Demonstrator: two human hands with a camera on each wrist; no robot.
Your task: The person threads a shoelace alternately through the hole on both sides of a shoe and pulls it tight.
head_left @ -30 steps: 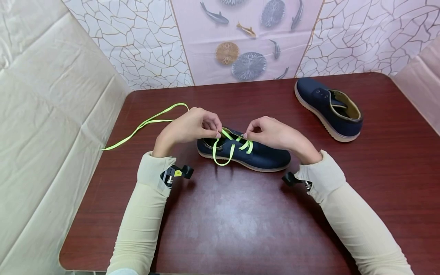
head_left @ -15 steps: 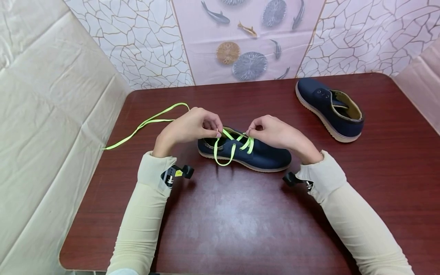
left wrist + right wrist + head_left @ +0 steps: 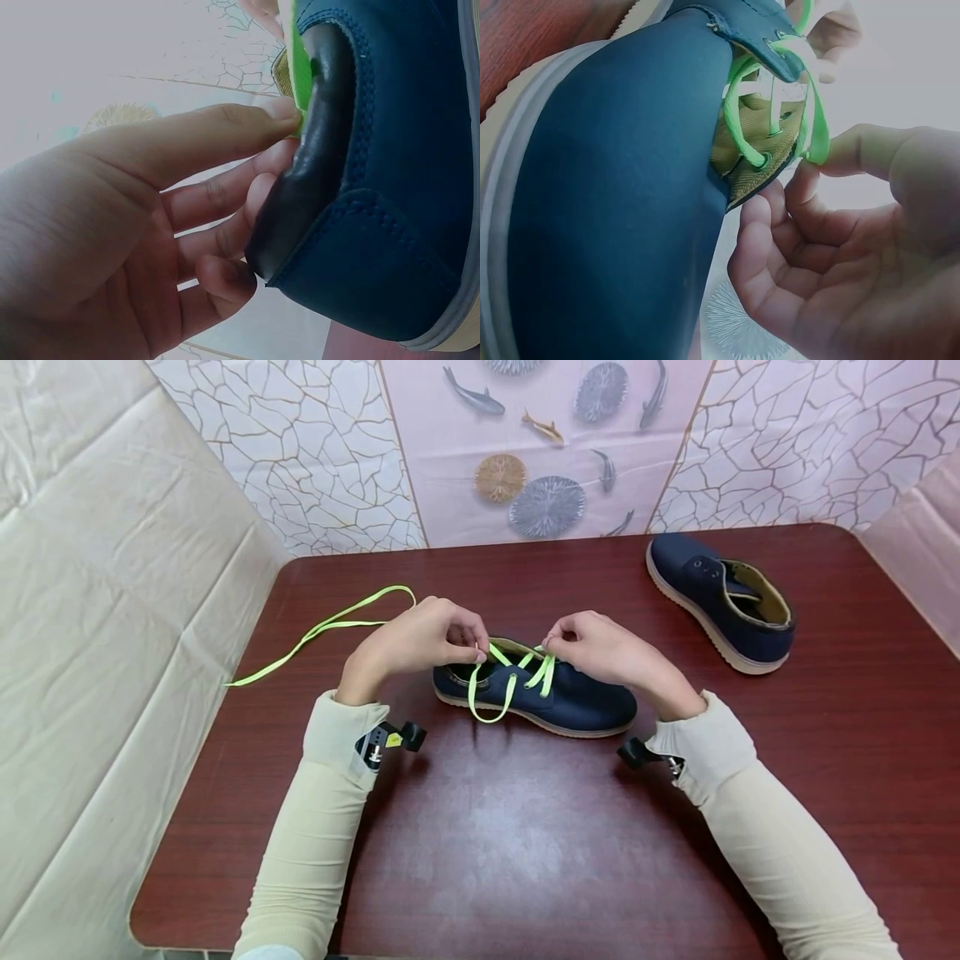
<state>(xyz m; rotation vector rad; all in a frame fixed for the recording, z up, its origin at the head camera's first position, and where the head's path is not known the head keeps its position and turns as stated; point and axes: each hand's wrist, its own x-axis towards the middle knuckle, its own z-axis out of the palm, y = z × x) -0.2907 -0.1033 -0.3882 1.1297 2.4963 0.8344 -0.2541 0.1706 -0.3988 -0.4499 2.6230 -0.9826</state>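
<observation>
A navy shoe (image 3: 592,706) with a pale sole rests on the table, its toe pointing right. Bright green lace (image 3: 819,124) runs through its eyelets, and one loop hangs down its near side. Above the shoe's opening, my left hand (image 3: 435,635) pinches a strand of lace (image 3: 300,71) between thumb and forefinger; its other fingers curl loosely by the dark heel collar (image 3: 322,97). My right hand (image 3: 600,647) pinches the lace over the front eyelets with thumb and forefinger. In the right wrist view its remaining fingers are bent beside the lifted eyelet flap (image 3: 761,169).
A second navy shoe (image 3: 712,602), with no lace in its eyelets, stands at the back right of the brown table (image 3: 480,860). Loose green lace (image 3: 330,626) trails left behind my left hand. A patterned cloth (image 3: 547,460) hangs behind the table.
My right hand has shifted slightly right and pulled the front lace up, so it stands longer from the eyelets. The left hand holds nearly the same place.
</observation>
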